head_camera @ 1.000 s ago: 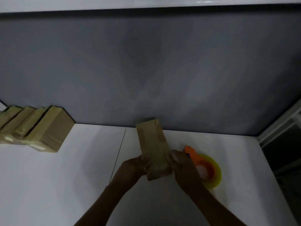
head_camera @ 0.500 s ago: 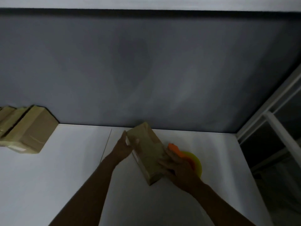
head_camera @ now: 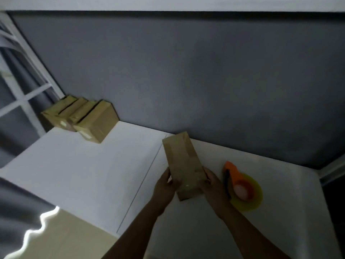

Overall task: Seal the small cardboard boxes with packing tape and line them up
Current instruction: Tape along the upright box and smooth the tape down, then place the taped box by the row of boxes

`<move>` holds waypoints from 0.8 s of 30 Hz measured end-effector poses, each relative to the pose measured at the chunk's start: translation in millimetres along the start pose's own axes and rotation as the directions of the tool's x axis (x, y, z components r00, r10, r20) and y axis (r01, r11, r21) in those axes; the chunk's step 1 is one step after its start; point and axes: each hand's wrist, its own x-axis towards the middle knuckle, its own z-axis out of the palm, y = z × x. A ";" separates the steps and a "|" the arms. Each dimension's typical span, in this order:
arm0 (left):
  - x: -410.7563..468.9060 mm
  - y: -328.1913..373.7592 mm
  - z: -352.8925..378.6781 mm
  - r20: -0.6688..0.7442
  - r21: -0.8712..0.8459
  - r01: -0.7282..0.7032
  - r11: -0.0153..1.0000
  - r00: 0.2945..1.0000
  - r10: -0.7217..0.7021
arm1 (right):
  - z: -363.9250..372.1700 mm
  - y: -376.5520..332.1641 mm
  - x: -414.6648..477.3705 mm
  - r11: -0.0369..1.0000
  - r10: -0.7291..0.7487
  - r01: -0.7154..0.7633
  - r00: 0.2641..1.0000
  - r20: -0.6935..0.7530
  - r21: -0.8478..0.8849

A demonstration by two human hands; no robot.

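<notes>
A small brown cardboard box (head_camera: 182, 161) lies lengthwise on the white table (head_camera: 84, 174), its long axis pointing away from me. My left hand (head_camera: 165, 186) grips its near left side and my right hand (head_camera: 212, 184) grips its near right side. Just right of my right hand lies an orange tape dispenser (head_camera: 236, 176) with a yellow roll of packing tape. At the far left, against the wall, several cardboard boxes (head_camera: 82, 117) stand side by side in a row.
A dark grey wall (head_camera: 186, 71) runs along the table's far edge. A white window frame (head_camera: 22, 86) stands at the far left. A seam (head_camera: 141, 186) crosses the tabletop left of the held box. A beige surface (head_camera: 65, 238) shows at the bottom left.
The box has turned from tilted on its side to lying flat, and my left hand has moved from its far end to its near left side. The camera has swung left.
</notes>
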 end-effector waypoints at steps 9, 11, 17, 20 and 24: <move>4.3 3.5 -171.6 -0.054 0.052 -0.228 0.972 0.972 0.230 | 151.3 -75.6 11.1 0.981 -0.111 0.111 0.994 -0.010 0.162; 13.9 -4.9 -216.8 -0.012 0.081 -0.234 0.969 0.972 0.236 | 194.1 -89.6 17.2 0.973 -0.091 0.099 0.995 -0.047 0.208; 55.7 -33.0 -325.1 0.068 0.181 -0.231 0.956 0.973 0.223 | 297.0 -125.5 35.9 0.957 0.013 0.034 0.987 -0.158 0.289; 77.4 -35.1 -348.6 0.104 0.284 -0.253 0.925 0.967 0.233 | 317.3 -130.3 47.7 0.963 0.051 0.003 0.980 -0.192 0.270; 118.7 -35.7 -369.9 0.131 0.348 -0.305 0.886 0.952 0.277 | 335.2 -136.2 86.0 0.979 0.058 -0.007 0.969 -0.242 0.206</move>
